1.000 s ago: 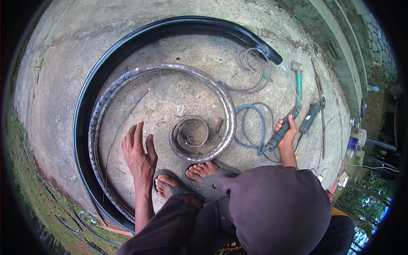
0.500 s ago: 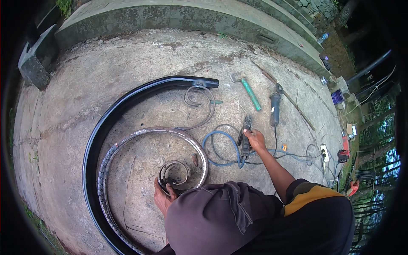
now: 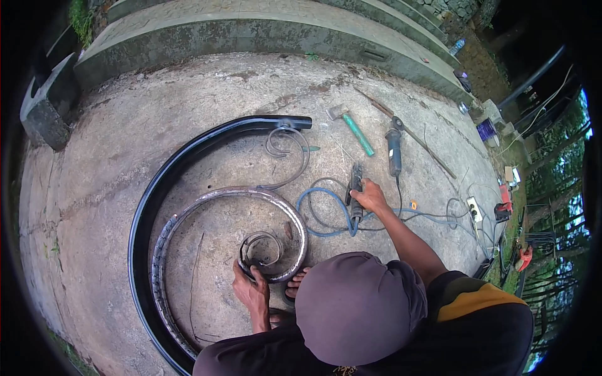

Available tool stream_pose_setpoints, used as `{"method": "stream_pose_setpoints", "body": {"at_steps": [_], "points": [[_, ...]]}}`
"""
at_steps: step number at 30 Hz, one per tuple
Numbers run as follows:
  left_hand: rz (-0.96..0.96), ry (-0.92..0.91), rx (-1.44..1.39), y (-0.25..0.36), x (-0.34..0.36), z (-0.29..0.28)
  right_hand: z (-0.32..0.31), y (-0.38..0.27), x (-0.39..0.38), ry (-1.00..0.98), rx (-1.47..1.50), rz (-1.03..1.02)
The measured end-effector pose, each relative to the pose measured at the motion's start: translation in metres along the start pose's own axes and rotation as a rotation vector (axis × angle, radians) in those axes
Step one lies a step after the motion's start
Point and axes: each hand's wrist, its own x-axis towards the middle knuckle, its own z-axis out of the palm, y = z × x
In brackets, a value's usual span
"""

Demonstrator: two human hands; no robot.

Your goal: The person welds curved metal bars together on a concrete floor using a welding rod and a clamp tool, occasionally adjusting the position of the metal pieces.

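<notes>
A large metal scroll [image 3: 251, 192] lies on the concrete, its tube curving round to a small inner curl [image 3: 274, 240]. My left hand [image 3: 252, 293] is closed on the lower left of that curl, fingertips partly hidden. My right hand [image 3: 371, 197] grips the ribbed dark handle of a welding electrode holder [image 3: 357, 178], with a blue cable [image 3: 323, 189] looped beside it. A thin rod seems to reach from its jaws toward the hammer; its join cannot be made out. A thinner curled bar [image 3: 305, 164] links the scroll to a black curved tube [image 3: 148, 210] around it.
Beyond the holder lie a green-handled hammer [image 3: 358, 135], an angle grinder [image 3: 394, 152] and a long rusty bar [image 3: 433, 152]. A power strip [image 3: 475, 209] and cables are at the right. Concrete steps [image 3: 263, 39] rise behind. A grey cap [image 3: 360, 307] covers the lower middle.
The view has shifted, and the cap and shoulders sit farther right, uncovering more of my left hand and a foot. Both hands keep their holds on the curl and the electrode holder.
</notes>
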Motion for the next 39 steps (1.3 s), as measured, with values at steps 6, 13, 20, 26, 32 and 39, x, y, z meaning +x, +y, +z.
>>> {"method": "stream_pose_setpoints", "body": {"at_steps": [6, 13, 20, 26, 32, 39], "points": [[-0.054, -0.047, 0.038, 0.012, 0.0, -0.003, -0.033, -0.051, -0.004, 0.139, -0.138, -0.297], [0.319, 0.222, -0.47, 0.095, 0.012, -0.13, -0.138, -0.202, -0.102, 0.074, 0.744, -1.224], [1.268, 0.359, -0.849, 0.198, -0.039, -0.259, -0.282, -0.245, -0.21, -0.123, 0.493, -2.23], [0.95, 0.022, -0.897, 0.279, -0.099, -0.247, -0.327, -0.221, -0.196, -0.687, 0.255, -2.198], [0.649, -0.3, -0.367, 0.351, -0.114, -0.255, -0.319, -0.188, -0.14, -1.035, 0.654, -2.168], [0.737, 0.362, -0.392, 0.356, -0.128, -0.172, -0.276, -0.166, -0.135, -1.052, 1.441, -1.533]]}}
